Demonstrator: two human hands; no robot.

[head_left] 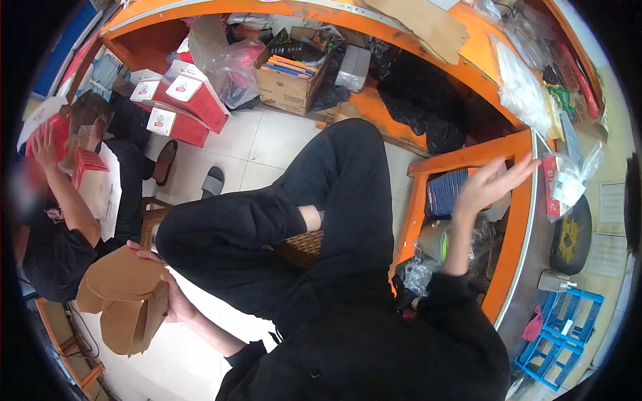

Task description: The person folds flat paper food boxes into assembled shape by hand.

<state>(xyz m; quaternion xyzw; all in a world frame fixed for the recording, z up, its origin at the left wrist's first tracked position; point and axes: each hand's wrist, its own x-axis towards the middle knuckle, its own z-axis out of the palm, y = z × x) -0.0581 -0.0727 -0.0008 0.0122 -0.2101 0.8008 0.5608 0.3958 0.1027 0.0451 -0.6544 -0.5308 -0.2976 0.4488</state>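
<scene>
My left hand (175,297) is closed around a brown folded cardboard piece (124,284) with curved flaps, held out to the left beside my knee. Its fingers are partly behind the cardboard. On the other side, my right hand (491,184) is raised over the edge of the orange shelf unit (518,254). That hand holds nothing; its fingers are stretched out and slightly blurred. Just past the fingertips is a red and white package (552,184) beside clear plastic wrapping.
At the left a co-worker in dark clothes handles a red and white carton (90,174). Red boxes with white tops (186,90) are stacked on the floor nearby. An open cardboard box (284,90) stands under the orange bench (301,9). A blue plastic rack (558,337) sits at the lower right.
</scene>
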